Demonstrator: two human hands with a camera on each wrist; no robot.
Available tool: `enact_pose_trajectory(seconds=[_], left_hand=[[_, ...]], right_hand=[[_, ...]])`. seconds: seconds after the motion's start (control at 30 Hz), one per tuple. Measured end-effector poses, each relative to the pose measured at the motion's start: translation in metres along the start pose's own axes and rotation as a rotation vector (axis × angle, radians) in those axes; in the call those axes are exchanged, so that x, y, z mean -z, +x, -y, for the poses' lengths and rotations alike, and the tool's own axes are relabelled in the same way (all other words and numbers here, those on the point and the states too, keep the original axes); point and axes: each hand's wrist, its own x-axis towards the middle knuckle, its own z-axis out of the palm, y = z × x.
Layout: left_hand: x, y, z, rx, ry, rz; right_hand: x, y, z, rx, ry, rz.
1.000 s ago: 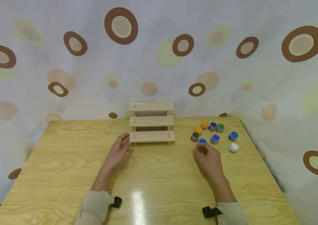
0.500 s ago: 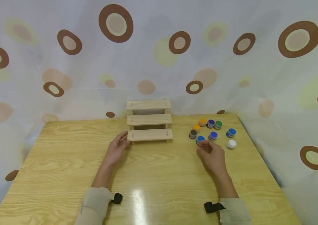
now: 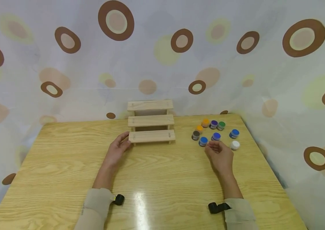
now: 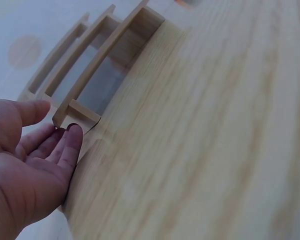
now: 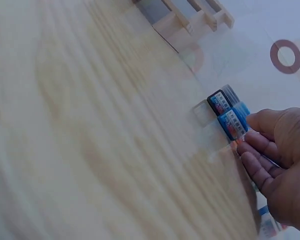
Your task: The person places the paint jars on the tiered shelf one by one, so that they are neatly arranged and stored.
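A three-step wooden stand [image 3: 151, 136] rests at the back of the table. My left hand [image 3: 115, 152] is at the left end of its lowest step, fingertips right at the end of the board; in the left wrist view the fingers [image 4: 60, 147] are extended beside the stand's foot and the thumb is apart from them. On the right, my right hand [image 3: 221, 158] hovers by the paint jars with loosely bent fingers and nothing between them. Nearest its fingertips are a blue-lidded jar [image 3: 203, 141] and a violet-blue-lidded jar [image 3: 215, 136]. A white-lidded jar [image 3: 235, 145] lies just beyond its knuckles.
Behind these are a dark-lidded jar [image 3: 195, 135], orange-lidded jars [image 3: 205, 123], a purple-lidded jar [image 3: 213, 124], a green-lidded jar [image 3: 221, 125] and another blue-lidded jar [image 3: 234, 133]. A patterned curtain [image 3: 148, 64] hangs along the table's back edge.
My right hand has moved right, off the blue-lidded jar that it partly covered before. My left hand has settled closer against the stand's left end. The head view has shifted slightly.
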Motion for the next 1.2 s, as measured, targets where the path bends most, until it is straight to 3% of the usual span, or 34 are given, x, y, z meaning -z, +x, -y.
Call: enact_pose_trajectory(seconds=[0.27, 0.7, 0.97, 1.2], left_hand=[[0.005, 0.004, 0.003, 0.010, -0.039, -0.009], [0.008, 0.005, 0.004, -0.002, -0.062, 0.004], [0.010, 0.007, 0.008, -0.011, -0.051, 0.026], [0.010, 0.005, 0.008, -0.016, -0.059, 0.018]], right_hand=[[-0.004, 0.009, -0.007, 0.047, 0.040, 0.034], [-0.011, 0.018, -0.011, 0.131, -0.021, 0.060], [-0.011, 0.016, -0.007, 0.103, -0.046, 0.065], [-0.017, 0.010, 0.002, 0.078, -0.005, 0.110]])
